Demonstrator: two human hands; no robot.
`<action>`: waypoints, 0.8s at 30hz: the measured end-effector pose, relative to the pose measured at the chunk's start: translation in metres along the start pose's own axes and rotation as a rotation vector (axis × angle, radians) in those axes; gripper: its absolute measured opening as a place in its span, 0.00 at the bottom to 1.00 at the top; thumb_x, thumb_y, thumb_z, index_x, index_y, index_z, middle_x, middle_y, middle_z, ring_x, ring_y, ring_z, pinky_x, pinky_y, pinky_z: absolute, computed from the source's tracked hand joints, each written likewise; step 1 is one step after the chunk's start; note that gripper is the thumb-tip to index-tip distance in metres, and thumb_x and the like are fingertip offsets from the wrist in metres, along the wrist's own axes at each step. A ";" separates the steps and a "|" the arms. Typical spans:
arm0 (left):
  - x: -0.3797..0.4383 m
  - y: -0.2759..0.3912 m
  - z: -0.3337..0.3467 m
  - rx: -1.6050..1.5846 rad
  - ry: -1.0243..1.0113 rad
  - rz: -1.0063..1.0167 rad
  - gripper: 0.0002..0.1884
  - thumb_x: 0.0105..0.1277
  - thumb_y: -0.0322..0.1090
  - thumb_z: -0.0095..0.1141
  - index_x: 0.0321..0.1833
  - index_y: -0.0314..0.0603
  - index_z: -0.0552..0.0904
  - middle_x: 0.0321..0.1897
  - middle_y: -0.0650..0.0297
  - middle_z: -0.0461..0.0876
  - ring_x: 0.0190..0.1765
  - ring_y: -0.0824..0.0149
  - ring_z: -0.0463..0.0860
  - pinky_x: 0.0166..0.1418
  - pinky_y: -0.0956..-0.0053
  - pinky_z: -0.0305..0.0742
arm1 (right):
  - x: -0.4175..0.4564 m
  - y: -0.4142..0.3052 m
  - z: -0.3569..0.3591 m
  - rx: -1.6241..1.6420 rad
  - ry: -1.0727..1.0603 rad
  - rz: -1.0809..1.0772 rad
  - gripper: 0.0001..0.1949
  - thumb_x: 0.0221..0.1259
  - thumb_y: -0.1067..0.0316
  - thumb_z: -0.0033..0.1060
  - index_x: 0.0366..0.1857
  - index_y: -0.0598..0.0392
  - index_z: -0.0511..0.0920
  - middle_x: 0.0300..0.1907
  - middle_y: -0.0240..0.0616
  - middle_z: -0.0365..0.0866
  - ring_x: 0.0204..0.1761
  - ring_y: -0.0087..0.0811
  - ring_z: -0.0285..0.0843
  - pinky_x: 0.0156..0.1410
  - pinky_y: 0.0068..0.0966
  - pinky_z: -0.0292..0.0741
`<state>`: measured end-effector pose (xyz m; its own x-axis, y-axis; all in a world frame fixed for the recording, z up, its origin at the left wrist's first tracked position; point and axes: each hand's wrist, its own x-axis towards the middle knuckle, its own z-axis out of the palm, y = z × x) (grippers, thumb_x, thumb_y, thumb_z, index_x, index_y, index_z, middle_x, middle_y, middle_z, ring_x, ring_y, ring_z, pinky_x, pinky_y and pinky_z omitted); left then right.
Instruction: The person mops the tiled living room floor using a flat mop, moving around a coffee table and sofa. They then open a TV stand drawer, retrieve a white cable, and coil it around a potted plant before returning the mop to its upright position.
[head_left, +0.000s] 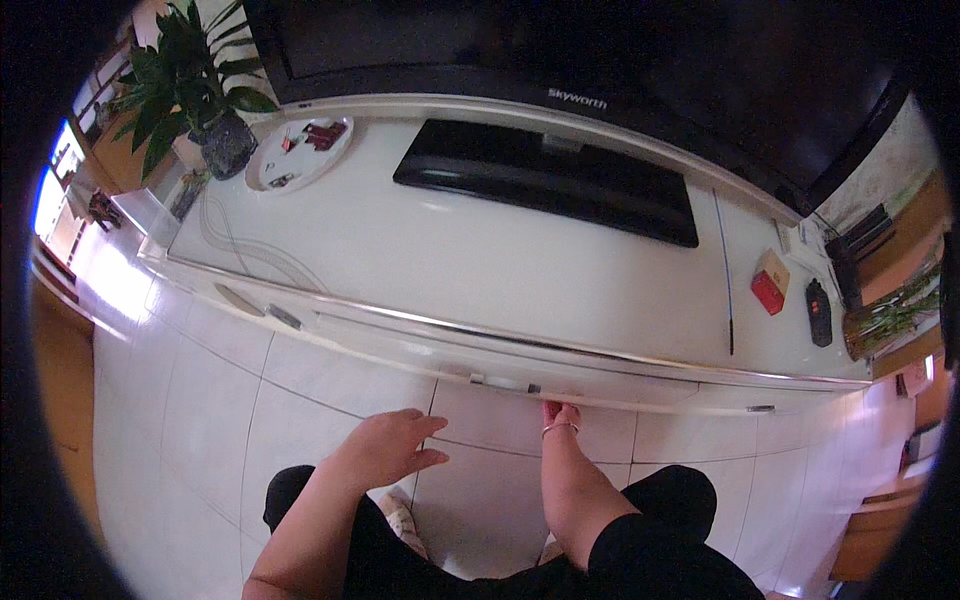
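Note:
A long white TV cabinet (525, 300) with a metal-trimmed front edge stands before me. My left hand (397, 448) is in the air over the tiled floor, short of the cabinet front, its fingers apart and holding nothing. At the lower edge of the cabinet's front is my right hand (562, 414), with a bangle at the wrist; its fingertips are partly hidden under the edge, so its grip cannot be made out. Small drawer handles (534, 388) sit on the front just above it.
On the cabinet top are a Skyworth television (577, 97), a black stand base (547, 184), a white tray (259, 169) with small items, a potted plant (229, 146), a thin blue rod (724, 262), a red box (768, 292) and a black bottle-shaped object (819, 315).

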<state>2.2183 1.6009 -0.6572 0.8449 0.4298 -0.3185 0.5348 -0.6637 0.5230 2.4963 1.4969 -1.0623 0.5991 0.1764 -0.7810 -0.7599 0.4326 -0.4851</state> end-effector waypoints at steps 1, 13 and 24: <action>0.000 -0.001 0.000 0.003 -0.007 -0.014 0.24 0.64 0.48 0.58 0.59 0.43 0.76 0.42 0.52 0.81 0.45 0.54 0.82 0.49 0.63 0.77 | -0.006 -0.001 0.010 0.068 -0.046 0.001 0.07 0.67 0.60 0.51 0.43 0.46 0.76 0.33 0.34 0.83 0.33 0.35 0.81 0.37 0.34 0.83; 0.006 0.003 -0.001 -0.001 0.001 0.019 0.24 0.63 0.49 0.58 0.58 0.42 0.77 0.41 0.54 0.82 0.44 0.55 0.83 0.49 0.63 0.77 | -0.012 -0.021 0.000 -0.240 -0.005 0.135 0.09 0.63 0.54 0.58 0.36 0.46 0.76 0.27 0.31 0.80 0.29 0.32 0.78 0.42 0.36 0.79; 0.003 0.002 -0.007 -0.033 0.072 0.039 0.23 0.59 0.42 0.63 0.56 0.41 0.77 0.41 0.55 0.81 0.43 0.56 0.83 0.48 0.64 0.78 | -0.049 0.004 -0.022 -0.695 -0.061 0.423 0.15 0.66 0.54 0.56 0.27 0.52 0.71 0.19 0.35 0.74 0.19 0.34 0.77 0.21 0.32 0.76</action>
<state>2.2215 1.6050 -0.6514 0.8612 0.4477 -0.2404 0.4998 -0.6606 0.5602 2.4581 1.4702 -1.0347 0.2235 0.2582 -0.9399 -0.8959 -0.3255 -0.3025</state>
